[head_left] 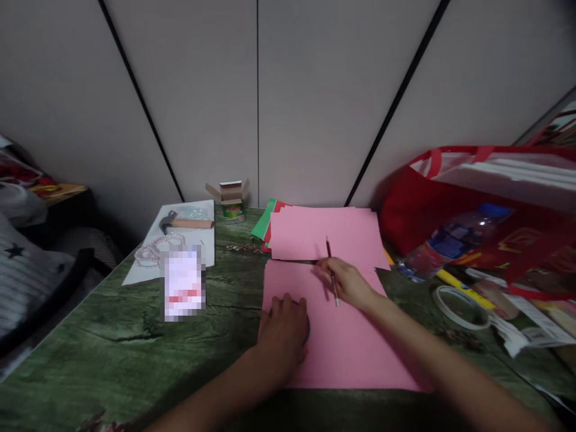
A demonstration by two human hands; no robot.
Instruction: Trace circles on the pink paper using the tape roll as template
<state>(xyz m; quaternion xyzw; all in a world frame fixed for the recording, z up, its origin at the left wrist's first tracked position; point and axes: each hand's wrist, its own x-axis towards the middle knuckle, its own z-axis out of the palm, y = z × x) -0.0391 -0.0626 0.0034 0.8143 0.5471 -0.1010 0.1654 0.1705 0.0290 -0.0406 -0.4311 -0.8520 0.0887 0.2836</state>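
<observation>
My right hand [350, 283] grips a dark red pencil [334, 289] between its closed fingers, over the upper part of a pink paper sheet [346, 354]. Under my left hand [284, 329] is a dark round object [308, 327], pressed flat to the sheet near its left edge. The curled fingers cover most of this object, so its kind is hidden. Behind the sheet lies a stack of pink paper [301, 231], with green paper [265, 221] and some red sticking out at its left.
At the left, a hammer [191, 224] and bead strings [157, 249] lie on a white sheet beside a blurred-out bright rectangle [184, 282]. An opened small box [233, 210] stands behind. To the right are a bottle [450, 246], tape roll [463, 307], yellow marker [465, 288] and red bag [405, 210].
</observation>
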